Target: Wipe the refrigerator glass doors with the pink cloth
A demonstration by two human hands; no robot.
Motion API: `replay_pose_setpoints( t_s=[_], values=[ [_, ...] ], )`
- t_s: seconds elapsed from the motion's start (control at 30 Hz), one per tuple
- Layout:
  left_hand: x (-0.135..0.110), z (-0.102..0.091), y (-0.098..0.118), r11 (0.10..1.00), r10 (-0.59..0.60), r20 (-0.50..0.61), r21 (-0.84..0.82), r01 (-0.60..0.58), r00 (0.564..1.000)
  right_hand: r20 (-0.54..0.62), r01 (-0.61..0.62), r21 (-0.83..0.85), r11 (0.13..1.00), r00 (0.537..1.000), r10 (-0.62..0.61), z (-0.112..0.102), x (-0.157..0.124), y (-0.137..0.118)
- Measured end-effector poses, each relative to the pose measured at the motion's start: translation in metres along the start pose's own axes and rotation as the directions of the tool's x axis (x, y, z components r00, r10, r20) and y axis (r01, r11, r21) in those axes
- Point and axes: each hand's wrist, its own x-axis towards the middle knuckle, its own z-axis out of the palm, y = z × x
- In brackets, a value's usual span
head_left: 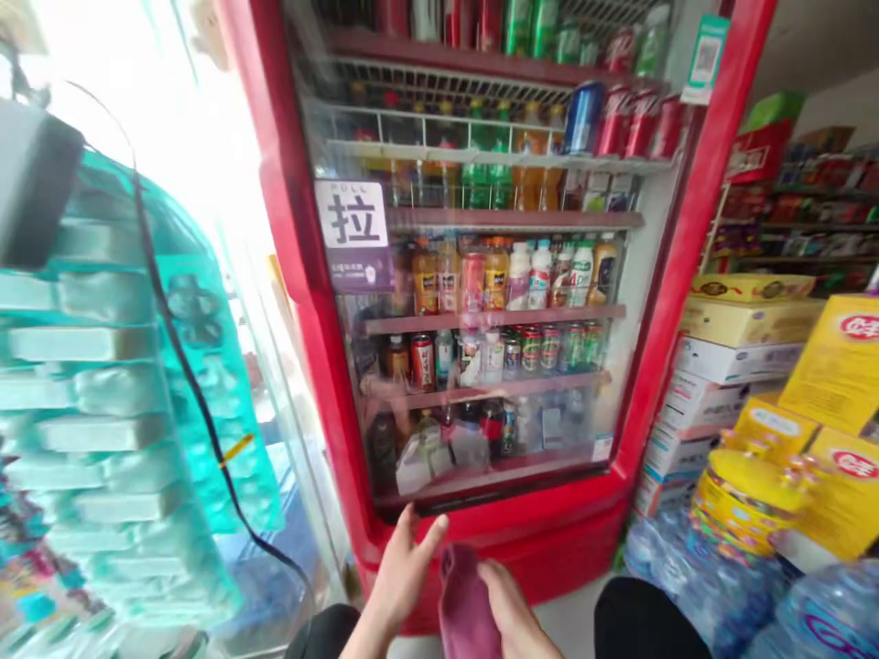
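Maroon cloth [467, 604]: pinched in the right hand [514, 618], just below the red cooler [549, 549].
Left hand [404, 577]: fingers spread, near the cooler's bottom edge.
Risk: a loose pinch could drop the cloth; yanking the glass door [481, 412] could rattle the bottles [539, 275].

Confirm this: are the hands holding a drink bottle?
No, the right hand holds a pink cloth, and the left hand is open beside it with no bottle.

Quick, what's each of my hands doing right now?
Left hand: open, fingers spread, holding nothing.
Right hand: closed, holding a soft maroon fabric cloth.
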Motion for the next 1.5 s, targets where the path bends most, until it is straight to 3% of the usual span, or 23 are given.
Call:
replay_pose_setpoints(
  t_s=[0.1,0.2,0.27,0.37,0.47,0.53,0.63,0.7,0.77,0.87,0.93,1.0,1.17,1.3,1.37,1.43,1.5],
  values=[
    [-0.006,-0.004,0.02,0.986,0.022,0.203,-0.164,0.012,0.979,0.087,0.127,0.101,0.987,0.987,-0.136,0.022,0.001,-0.043],
    [-0.001,-0.024,0.062,0.968,0.15,0.245,-0.236,-0.091,0.958,0.115,0.299,-0.092,0.95,0.951,-0.288,0.038,0.001,-0.091],
    [0.006,-0.038,0.093,0.965,0.219,0.173,-0.187,-0.186,0.96,0.107,0.471,-0.3,0.83,0.881,-0.461,0.048,0.002,-0.127],
    [0.018,-0.06,0.134,0.929,0.371,0.053,-0.031,-0.37,0.927,0.179,0.661,-0.496,0.563,0.712,-0.679,0.067,0.003,-0.183],
    [0.029,-0.082,0.171,0.839,0.534,-0.072,0.166,-0.518,0.842,0.274,0.742,-0.539,0.398,0.601,-0.751,0.091,0.002,-0.239],
    [0.035,-0.098,0.198,0.752,0.634,-0.145,0.342,-0.563,0.759,0.317,0.788,-0.55,0.279,0.505,-0.803,0.108,0.001,-0.273],
    [0.045,-0.122,0.24,0.588,0.762,-0.18,0.594,-0.549,0.622,0.36,0.825,-0.555,0.103,0.35,-0.865,0.134,0.003,-0.32],
    [0.055,-0.135,0.267,0.497,0.822,-0.186,0.694,-0.52,0.538,0.359,0.828,-0.559,0.027,0.271,-0.893,0.151,0.008,-0.346],
    [0.067,-0.142,0.29,0.423,0.855,-0.185,0.79,-0.445,0.484,0.354,0.813,-0.582,-0.021,0.231,-0.906,0.166,0.016,-0.368],
    [0.09,-0.143,0.311,0.261,0.88,-0.122,0.931,-0.253,0.458,0.364,0.707,-0.7,-0.098,0.236,-0.901,0.185,0.031,-0.387],
    [0.104,-0.14,0.317,0.182,0.887,-0.086,0.968,-0.171,0.454,0.357,0.586,-0.797,-0.148,0.258,-0.898,0.193,0.041,-0.391],
    [0.114,-0.136,0.317,0.155,0.894,-0.07,0.975,-0.16,0.442,0.359,0.482,-0.854,-0.198,0.269,-0.894,0.199,0.048,-0.39],
    [0.121,-0.123,0.288,0.023,0.882,0.135,0.945,-0.326,0.452,0.474,0.403,-0.851,-0.336,0.313,-0.823,0.21,0.051,-0.382],
    [0.123,-0.111,0.256,0.051,0.882,0.146,0.916,-0.398,0.448,0.459,0.377,-0.865,-0.33,0.333,-0.824,0.214,0.044,-0.374],
    [0.126,-0.109,0.245,0.148,0.904,0.083,0.86,-0.488,0.42,0.513,0.387,-0.833,-0.396,0.269,-0.815,0.213,0.043,-0.366],
    [0.131,-0.11,0.239,0.251,0.916,0.007,0.771,-0.586,0.401,0.608,0.424,-0.747,-0.512,0.122,-0.785,0.211,0.046,-0.354],
    [0.134,-0.112,0.236,0.34,0.909,-0.074,0.701,-0.628,0.41,0.661,0.454,-0.656,-0.603,-0.04,-0.749,0.209,0.055,-0.339]
  ],
)
